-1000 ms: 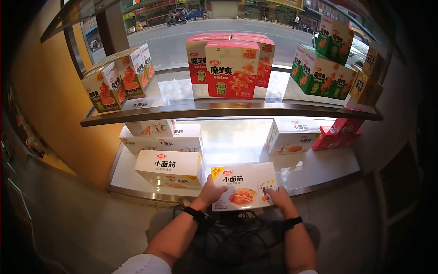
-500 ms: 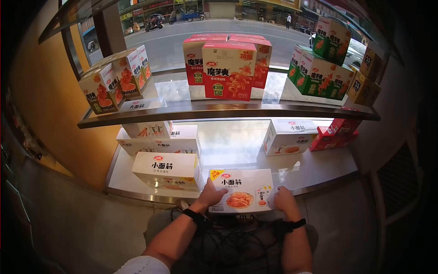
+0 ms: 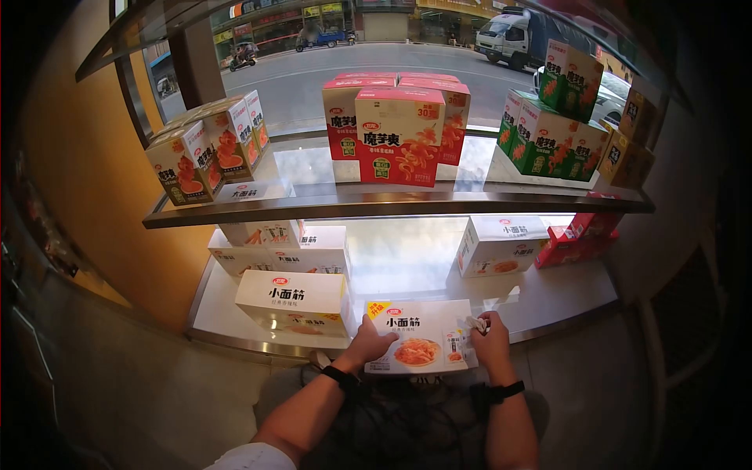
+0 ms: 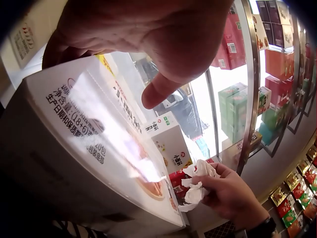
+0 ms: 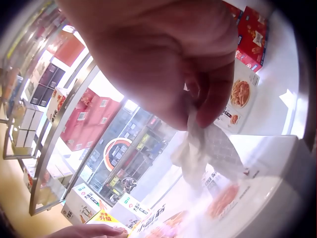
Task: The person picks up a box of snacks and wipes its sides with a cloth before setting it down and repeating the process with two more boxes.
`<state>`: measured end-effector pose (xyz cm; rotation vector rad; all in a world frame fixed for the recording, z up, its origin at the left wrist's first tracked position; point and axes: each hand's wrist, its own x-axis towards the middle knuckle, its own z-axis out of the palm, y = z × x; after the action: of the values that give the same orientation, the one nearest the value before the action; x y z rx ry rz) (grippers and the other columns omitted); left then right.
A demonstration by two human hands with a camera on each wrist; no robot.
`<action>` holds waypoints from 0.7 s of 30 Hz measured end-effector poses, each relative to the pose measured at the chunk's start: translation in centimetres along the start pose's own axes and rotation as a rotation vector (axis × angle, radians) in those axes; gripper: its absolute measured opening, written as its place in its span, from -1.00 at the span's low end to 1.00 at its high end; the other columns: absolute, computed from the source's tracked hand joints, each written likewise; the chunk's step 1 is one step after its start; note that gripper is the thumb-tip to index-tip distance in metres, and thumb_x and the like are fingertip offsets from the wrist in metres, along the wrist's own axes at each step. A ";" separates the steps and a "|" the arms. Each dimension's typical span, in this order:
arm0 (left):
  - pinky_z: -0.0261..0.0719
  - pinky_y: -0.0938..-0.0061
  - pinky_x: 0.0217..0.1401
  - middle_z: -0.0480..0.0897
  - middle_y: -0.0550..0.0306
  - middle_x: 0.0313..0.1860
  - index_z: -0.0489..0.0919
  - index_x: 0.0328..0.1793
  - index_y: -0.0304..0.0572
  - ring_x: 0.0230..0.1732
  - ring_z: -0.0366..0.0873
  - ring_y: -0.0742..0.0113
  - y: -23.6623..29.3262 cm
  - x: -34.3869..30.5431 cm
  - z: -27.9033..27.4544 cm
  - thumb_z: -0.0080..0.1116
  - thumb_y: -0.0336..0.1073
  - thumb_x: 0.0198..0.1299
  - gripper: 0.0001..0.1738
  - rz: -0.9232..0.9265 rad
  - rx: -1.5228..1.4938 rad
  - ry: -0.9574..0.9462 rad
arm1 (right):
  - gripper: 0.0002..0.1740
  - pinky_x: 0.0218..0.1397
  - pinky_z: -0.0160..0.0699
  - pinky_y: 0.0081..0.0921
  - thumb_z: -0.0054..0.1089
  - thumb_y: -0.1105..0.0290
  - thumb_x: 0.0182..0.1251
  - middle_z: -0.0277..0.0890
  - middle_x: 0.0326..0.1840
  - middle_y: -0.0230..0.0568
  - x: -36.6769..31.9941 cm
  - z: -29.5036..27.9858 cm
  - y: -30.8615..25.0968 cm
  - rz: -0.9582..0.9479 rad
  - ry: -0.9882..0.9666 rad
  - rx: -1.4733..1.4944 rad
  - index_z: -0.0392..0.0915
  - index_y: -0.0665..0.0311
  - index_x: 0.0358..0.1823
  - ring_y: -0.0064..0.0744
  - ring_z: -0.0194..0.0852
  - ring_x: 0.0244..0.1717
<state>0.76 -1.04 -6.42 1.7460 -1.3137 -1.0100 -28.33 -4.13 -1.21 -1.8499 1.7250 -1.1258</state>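
Observation:
A white box with a noodle picture (image 3: pixel 419 333) is tilted up in front of the person, above their lap. The left hand (image 3: pixel 370 345) grips its left end, thumb on the printed face. At the box's right end, the right hand (image 3: pixel 492 339) pinches a crumpled white tissue (image 3: pixel 475 323). In the left wrist view the tissue (image 4: pixel 197 183) hangs from the thumb and fingers of the right hand (image 4: pixel 230 193). The right wrist view shows the tissue (image 5: pixel 203 151) over the box's printed face.
On the lower shelf (image 3: pixel 423 274) stand white boxes at the left (image 3: pixel 290 301), another at the right (image 3: pixel 501 244) and red boxes (image 3: pixel 576 239). The metal-edged upper shelf (image 3: pixel 407 205) bears red boxes (image 3: pixel 398 137), green boxes (image 3: pixel 548 141) and brown-and-white boxes (image 3: pixel 188 160).
The right hand has come off the box's right end and now pinches a white tissue beside it. The left hand keeps its grip on the box. Outside, a truck has come into view.

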 end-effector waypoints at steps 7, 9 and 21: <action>0.56 0.18 0.27 0.60 -0.44 0.14 0.22 0.25 -0.63 0.22 0.60 -0.20 0.1 0.0 0.1 0.46 -0.12 0.05 -0.12 -0.018 0.028 0.018 | -0.74 -0.12 0.64 -0.36 0.42 0.41 0.08 0.59 -0.23 -0.03 0.0 -0.7 0.3 0.023 -0.180 -0.109 0.69 0.40 -0.21 -0.22 0.63 -0.27; 0.56 0.19 0.27 0.60 -0.44 0.14 0.22 0.25 -0.62 0.22 0.60 -0.19 0.3 -0.1 0.0 0.47 -0.12 0.04 -0.12 -0.014 0.021 0.018 | -0.73 -0.09 0.65 -0.35 0.41 0.40 0.11 0.58 -0.17 -0.01 -0.1 -0.2 0.2 -0.001 -0.142 -0.079 0.70 0.40 -0.17 -0.20 0.64 -0.24; 0.55 0.15 0.29 0.59 -0.48 0.13 0.21 0.26 -0.61 0.23 0.58 -0.26 0.0 -0.1 0.2 0.47 -0.08 0.02 -0.09 0.012 0.020 0.036 | -0.76 0.07 0.64 -0.24 0.32 0.42 0.16 0.62 -0.10 0.08 -0.7 0.2 1.1 -0.010 -0.257 -0.179 0.75 0.30 -0.14 0.01 0.65 -0.09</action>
<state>0.61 -0.97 -6.48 1.7613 -1.3143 -0.9583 -28.85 -3.77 -2.38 -2.0093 1.7130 -0.7179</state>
